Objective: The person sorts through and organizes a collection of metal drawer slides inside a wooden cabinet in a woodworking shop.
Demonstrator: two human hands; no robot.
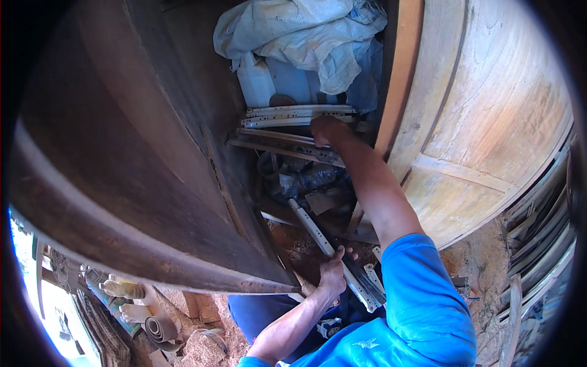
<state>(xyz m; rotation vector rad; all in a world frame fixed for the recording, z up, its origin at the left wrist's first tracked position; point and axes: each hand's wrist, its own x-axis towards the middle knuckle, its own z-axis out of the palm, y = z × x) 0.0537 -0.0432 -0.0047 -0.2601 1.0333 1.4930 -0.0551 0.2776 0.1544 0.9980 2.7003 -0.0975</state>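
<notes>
My left hand grips a long white drawer slide, thumb across it; the slide slants from the cabinet floor down toward my lap. A darker strip runs along its right side. Inside the cabinet, my right hand is closed at the right part of a pile of metal drawer slides. Its fingertips curl down at a slide there and are partly hidden. More white slides lie crosswise just behind that hand.
A white woven sack lies over pale containers at the back. Plastic-wrapped items sit below the slides. Wooden doors flank the opening. Bottles and a rolled strip lie lower left; wood strips are stacked right.
</notes>
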